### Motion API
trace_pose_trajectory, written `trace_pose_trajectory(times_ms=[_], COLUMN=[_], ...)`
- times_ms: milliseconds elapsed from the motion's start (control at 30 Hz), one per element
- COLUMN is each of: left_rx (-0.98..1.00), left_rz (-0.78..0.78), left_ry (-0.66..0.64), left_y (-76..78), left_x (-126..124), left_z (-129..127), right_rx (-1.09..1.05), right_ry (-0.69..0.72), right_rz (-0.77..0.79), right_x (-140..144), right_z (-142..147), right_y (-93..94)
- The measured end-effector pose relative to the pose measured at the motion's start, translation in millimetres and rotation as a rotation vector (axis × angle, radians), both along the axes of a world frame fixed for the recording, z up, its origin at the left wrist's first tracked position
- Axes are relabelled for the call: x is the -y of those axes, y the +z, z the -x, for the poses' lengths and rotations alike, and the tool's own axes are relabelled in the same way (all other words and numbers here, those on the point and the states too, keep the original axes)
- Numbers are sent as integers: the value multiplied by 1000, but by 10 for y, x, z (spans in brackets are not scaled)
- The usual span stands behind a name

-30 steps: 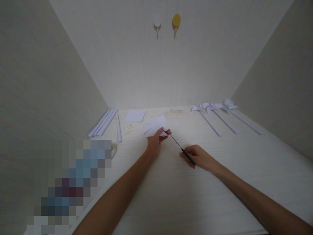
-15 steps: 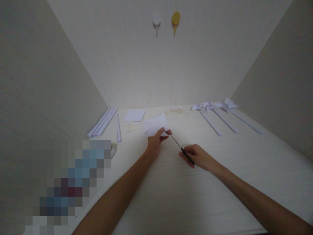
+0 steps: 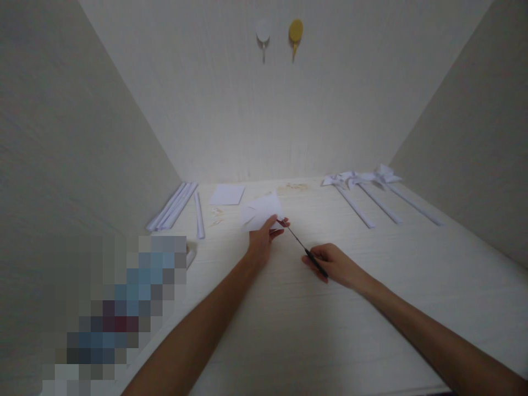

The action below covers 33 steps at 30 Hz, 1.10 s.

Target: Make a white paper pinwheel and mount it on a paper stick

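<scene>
Left hand (image 3: 262, 242), arm extended forward, pinches the near edge of a white paper sheet (image 3: 260, 213) just above the surface (image 3: 289, 330). Right hand (image 3: 334, 264) closed around black scissors (image 3: 303, 248), blade tips meeting the paper beside the left fingers.

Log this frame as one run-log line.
left hand: holds paper sheet | right hand: holds scissors at sheet edge | table
</scene>
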<state>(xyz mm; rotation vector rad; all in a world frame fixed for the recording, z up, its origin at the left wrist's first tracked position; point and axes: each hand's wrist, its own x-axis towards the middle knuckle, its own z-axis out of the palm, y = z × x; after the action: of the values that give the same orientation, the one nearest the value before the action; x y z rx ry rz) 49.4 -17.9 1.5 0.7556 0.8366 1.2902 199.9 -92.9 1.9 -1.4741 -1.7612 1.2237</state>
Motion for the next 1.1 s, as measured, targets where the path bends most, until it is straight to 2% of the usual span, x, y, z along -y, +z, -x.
trace_pose_trajectory(times_ms=[300,567,633,700,833,933,1100], left_rx=[4,26,-41,-159,-374,-493,-526], left_rz=[-24,-23,-47,-63,-108,-200,-282], left_ry=[-13,35,26,-15,-176,-270,-285], left_y=[-4,-1,10,32,81,93,79], left_x=[-1,-23,-7,35,158,214,210], left_z=[7,23,16,-4,-52,-63,-53], right_rx=[22,-69,-163,-287,-497,-564,-575], right_ry=[-11,2,-86,-233,-461,-510,-498], right_rz=[9,41,-14,-94,-183,-218,-182], right_x=[-5,-13,-24,-44,-82,-89,-93], right_z=[-3,4,19,36,53,52,52], right_y=[-8,-26,-40,-52,-52,-41,-62])
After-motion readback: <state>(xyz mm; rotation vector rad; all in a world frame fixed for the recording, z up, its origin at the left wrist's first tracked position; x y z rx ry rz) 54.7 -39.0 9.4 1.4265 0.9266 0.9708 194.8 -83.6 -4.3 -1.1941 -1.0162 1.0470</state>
